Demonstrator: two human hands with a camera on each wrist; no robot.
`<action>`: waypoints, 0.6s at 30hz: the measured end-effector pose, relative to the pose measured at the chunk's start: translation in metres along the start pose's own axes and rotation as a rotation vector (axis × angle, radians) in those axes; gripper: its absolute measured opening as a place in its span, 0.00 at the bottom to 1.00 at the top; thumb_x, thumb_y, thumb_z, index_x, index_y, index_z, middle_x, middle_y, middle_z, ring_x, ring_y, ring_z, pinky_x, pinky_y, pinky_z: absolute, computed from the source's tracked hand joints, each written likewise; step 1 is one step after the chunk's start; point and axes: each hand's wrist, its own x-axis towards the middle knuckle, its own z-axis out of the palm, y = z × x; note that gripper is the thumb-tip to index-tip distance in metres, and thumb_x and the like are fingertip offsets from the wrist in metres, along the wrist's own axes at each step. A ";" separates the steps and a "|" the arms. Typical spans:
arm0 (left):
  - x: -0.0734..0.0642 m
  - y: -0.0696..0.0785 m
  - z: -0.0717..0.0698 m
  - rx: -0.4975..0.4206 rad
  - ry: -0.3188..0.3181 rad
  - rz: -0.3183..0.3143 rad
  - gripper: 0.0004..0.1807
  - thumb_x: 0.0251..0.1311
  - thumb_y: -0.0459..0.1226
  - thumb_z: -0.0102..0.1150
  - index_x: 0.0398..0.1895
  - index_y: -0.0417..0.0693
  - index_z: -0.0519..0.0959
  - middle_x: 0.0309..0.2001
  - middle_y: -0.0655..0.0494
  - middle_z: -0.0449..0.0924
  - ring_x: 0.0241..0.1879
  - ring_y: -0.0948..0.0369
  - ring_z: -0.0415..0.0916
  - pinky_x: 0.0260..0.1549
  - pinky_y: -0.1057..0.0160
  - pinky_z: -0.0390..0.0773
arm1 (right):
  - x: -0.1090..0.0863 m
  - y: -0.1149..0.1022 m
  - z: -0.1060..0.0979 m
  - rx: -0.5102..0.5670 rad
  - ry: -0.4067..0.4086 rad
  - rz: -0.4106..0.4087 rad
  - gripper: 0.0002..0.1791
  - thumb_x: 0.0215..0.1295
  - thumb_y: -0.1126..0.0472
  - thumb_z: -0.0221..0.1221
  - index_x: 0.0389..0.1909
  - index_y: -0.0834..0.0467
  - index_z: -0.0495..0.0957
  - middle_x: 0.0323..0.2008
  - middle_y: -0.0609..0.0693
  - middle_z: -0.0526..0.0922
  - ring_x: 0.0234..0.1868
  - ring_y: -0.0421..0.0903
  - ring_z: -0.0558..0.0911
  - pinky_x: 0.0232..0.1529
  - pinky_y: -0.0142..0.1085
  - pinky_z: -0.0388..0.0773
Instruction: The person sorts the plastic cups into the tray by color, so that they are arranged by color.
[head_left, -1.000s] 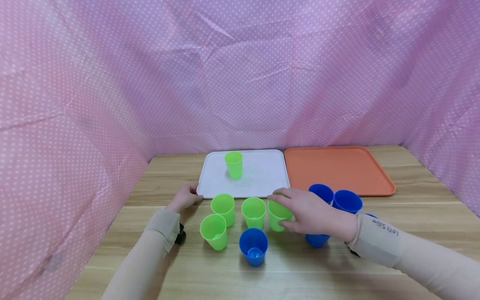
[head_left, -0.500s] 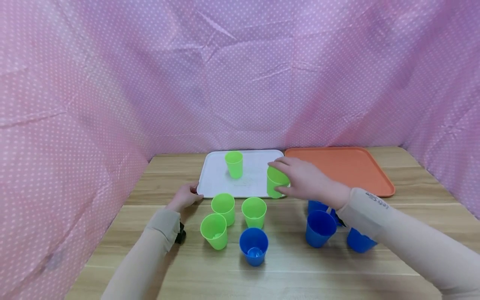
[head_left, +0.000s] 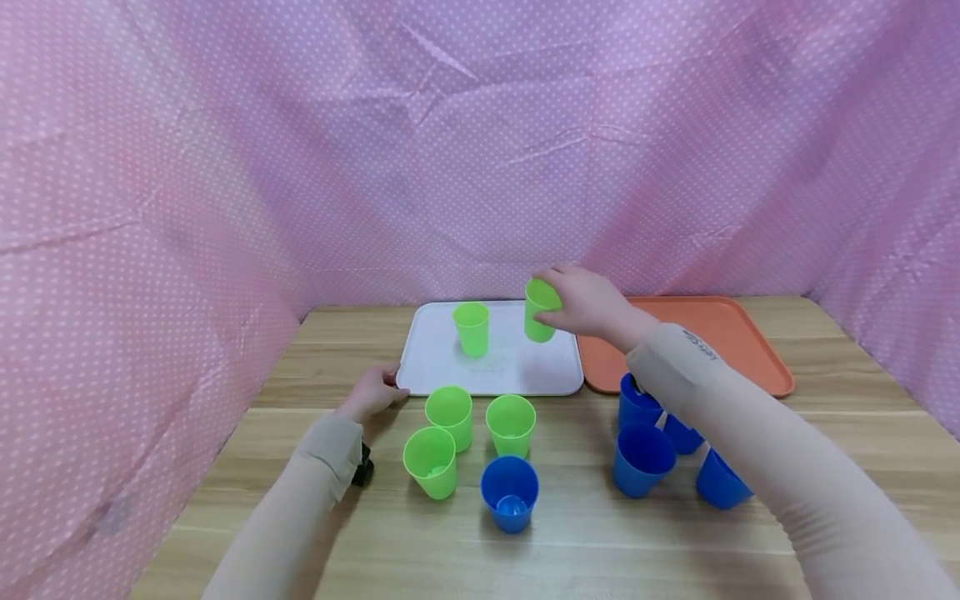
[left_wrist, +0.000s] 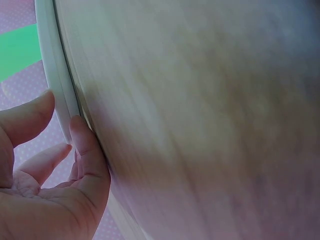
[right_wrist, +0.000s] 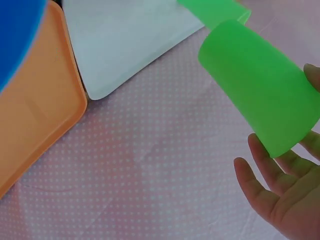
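Observation:
My right hand (head_left: 592,304) grips a light green cup (head_left: 537,327) near its rim and holds it over the back right part of the white tray (head_left: 517,367). In the right wrist view the held cup (right_wrist: 260,90) appears between thumb and fingers. Another green cup (head_left: 472,333) stands upright on the tray's left half. At the tray's front left corner is my left hand (head_left: 372,392); in the left wrist view its thumb and fingertips pinch the tray's rim (left_wrist: 57,75).
Several green cups (head_left: 510,425) and one blue cup (head_left: 510,496) stand in front of the white tray. An orange tray (head_left: 712,333) lies right of it, partly behind my right arm. Several blue cups (head_left: 643,462) stand on the wooden table (head_left: 570,558) beneath that arm.
My right hand has lifted the green cup from the table and carried it back over the white tray. My left hand stays at the tray's corner.

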 end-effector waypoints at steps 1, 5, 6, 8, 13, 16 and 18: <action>0.000 0.000 0.000 -0.001 -0.002 0.011 0.13 0.56 0.27 0.59 0.46 0.33 0.76 0.33 0.47 0.78 0.32 0.61 0.70 0.30 0.69 0.71 | 0.004 0.001 0.000 0.004 -0.003 0.011 0.35 0.59 0.50 0.63 0.65 0.60 0.66 0.59 0.60 0.72 0.56 0.57 0.74 0.52 0.52 0.73; 0.001 -0.001 -0.001 -0.010 -0.009 0.034 0.06 0.56 0.26 0.59 0.36 0.33 0.75 0.27 0.53 0.74 0.28 0.62 0.67 0.28 0.69 0.69 | 0.018 0.002 0.003 0.041 -0.020 0.058 0.35 0.60 0.50 0.62 0.66 0.60 0.65 0.59 0.60 0.72 0.55 0.57 0.74 0.53 0.51 0.73; 0.001 0.000 -0.001 -0.010 -0.008 0.036 0.05 0.56 0.26 0.59 0.34 0.33 0.75 0.27 0.54 0.73 0.28 0.62 0.67 0.28 0.69 0.69 | 0.021 0.002 0.004 0.049 -0.022 0.067 0.35 0.60 0.50 0.62 0.66 0.60 0.65 0.60 0.60 0.71 0.57 0.57 0.73 0.55 0.52 0.72; 0.002 -0.001 -0.002 -0.010 -0.007 0.036 0.04 0.56 0.26 0.59 0.33 0.34 0.74 0.26 0.55 0.72 0.28 0.62 0.67 0.28 0.69 0.69 | 0.027 0.001 0.007 0.057 -0.028 0.075 0.35 0.60 0.50 0.61 0.66 0.60 0.65 0.61 0.61 0.71 0.59 0.58 0.72 0.57 0.52 0.70; 0.004 -0.002 -0.002 -0.002 0.001 0.028 0.06 0.56 0.27 0.59 0.37 0.34 0.75 0.29 0.53 0.74 0.30 0.62 0.68 0.28 0.69 0.70 | 0.044 -0.001 0.019 0.049 -0.034 0.088 0.35 0.60 0.51 0.61 0.66 0.60 0.65 0.63 0.60 0.70 0.62 0.58 0.70 0.60 0.51 0.67; 0.006 -0.003 -0.002 -0.007 -0.003 0.021 0.09 0.56 0.27 0.59 0.41 0.33 0.76 0.32 0.50 0.77 0.31 0.62 0.70 0.29 0.69 0.71 | 0.052 -0.003 0.027 0.030 -0.046 0.086 0.35 0.60 0.50 0.61 0.66 0.59 0.65 0.63 0.60 0.69 0.62 0.57 0.70 0.61 0.50 0.67; 0.007 -0.003 -0.002 -0.009 -0.004 0.014 0.11 0.56 0.28 0.59 0.43 0.34 0.77 0.33 0.49 0.78 0.32 0.61 0.70 0.30 0.69 0.71 | 0.056 -0.005 0.031 0.013 -0.060 0.082 0.35 0.60 0.50 0.61 0.66 0.59 0.64 0.63 0.60 0.69 0.62 0.57 0.70 0.61 0.50 0.67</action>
